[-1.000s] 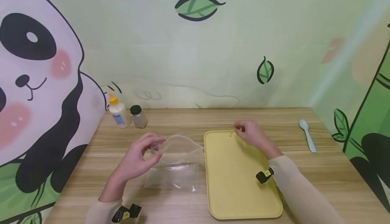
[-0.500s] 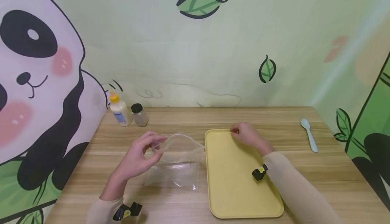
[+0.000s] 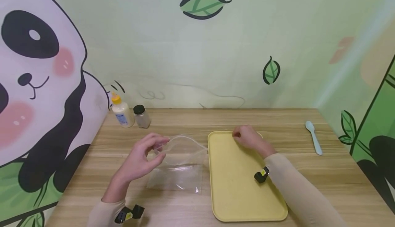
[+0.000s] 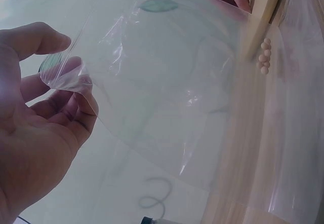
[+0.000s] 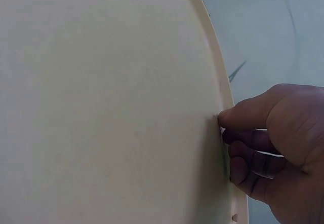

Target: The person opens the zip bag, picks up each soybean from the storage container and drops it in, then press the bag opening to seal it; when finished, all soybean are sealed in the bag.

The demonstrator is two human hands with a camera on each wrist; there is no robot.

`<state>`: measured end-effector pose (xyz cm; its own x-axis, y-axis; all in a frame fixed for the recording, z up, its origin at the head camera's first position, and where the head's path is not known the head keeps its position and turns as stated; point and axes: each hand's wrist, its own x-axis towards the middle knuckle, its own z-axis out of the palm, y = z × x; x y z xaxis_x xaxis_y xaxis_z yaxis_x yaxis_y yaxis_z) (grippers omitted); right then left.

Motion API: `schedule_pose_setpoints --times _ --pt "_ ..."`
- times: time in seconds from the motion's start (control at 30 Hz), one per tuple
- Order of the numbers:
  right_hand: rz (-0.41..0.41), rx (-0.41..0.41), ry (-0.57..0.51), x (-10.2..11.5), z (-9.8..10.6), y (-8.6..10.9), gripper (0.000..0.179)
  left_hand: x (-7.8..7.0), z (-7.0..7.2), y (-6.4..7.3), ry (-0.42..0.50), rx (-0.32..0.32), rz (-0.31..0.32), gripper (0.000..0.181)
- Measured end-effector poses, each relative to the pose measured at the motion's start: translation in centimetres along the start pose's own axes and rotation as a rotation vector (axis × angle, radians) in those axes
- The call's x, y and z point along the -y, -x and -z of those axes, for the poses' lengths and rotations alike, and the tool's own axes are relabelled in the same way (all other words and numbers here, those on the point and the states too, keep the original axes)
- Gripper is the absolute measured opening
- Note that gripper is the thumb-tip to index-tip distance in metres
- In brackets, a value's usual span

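Observation:
A clear zip bag (image 3: 176, 179) stands with its mouth spread. My left hand (image 3: 139, 160) holds its left corner, fingers curled at the film and thumb apart from them. Several small tan beads (image 4: 265, 57) show through the film in the left wrist view. My right hand (image 3: 248, 137) is at the far edge of the yellow tray (image 3: 243, 192), thumb and fingertips down by the rim. One bead (image 5: 234, 217) lies against the rim below that hand in the right wrist view. I cannot tell whether something is between the fingertips.
A bottle with a yellow cap (image 3: 122, 115) and a black-lidded jar (image 3: 142, 117) stand at the back left. A light blue spoon (image 3: 314, 138) lies to the right. The wooden table (image 3: 172, 119) meets a printed wall cloth (image 3: 148, 48) behind.
My right hand has moved slightly left and down onto the tray's far edge, covering the beads seen there a second ago. The left hand and the bag stay nearly still.

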<state>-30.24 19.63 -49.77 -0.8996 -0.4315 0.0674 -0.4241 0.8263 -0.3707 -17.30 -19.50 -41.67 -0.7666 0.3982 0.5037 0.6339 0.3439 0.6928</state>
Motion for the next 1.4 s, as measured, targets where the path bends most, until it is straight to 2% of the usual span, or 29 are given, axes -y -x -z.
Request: schedule_pose_setpoints --times 0.6,0.97,1.2,1.4 --pt "-0.024 0.012 0.05 0.7 0.1 0.1 0.01 0.1 -0.1 0.0 0.0 0.001 -0.011 0.043" --pt "-0.051 -0.015 0.007 0.8 0.2 0.3 0.01 0.1 -0.1 -0.1 -0.003 -0.007 -0.028 0.043" --pt "0.01 -0.068 0.006 1.3 1.0 0.4 0.011 0.0 -0.1 -0.1 0.0 -0.008 -0.034 0.043" --pt "0.089 -0.147 -0.001 2.7 2.2 0.6 0.009 0.1 -0.1 0.0 0.003 -0.008 -0.025 0.044"
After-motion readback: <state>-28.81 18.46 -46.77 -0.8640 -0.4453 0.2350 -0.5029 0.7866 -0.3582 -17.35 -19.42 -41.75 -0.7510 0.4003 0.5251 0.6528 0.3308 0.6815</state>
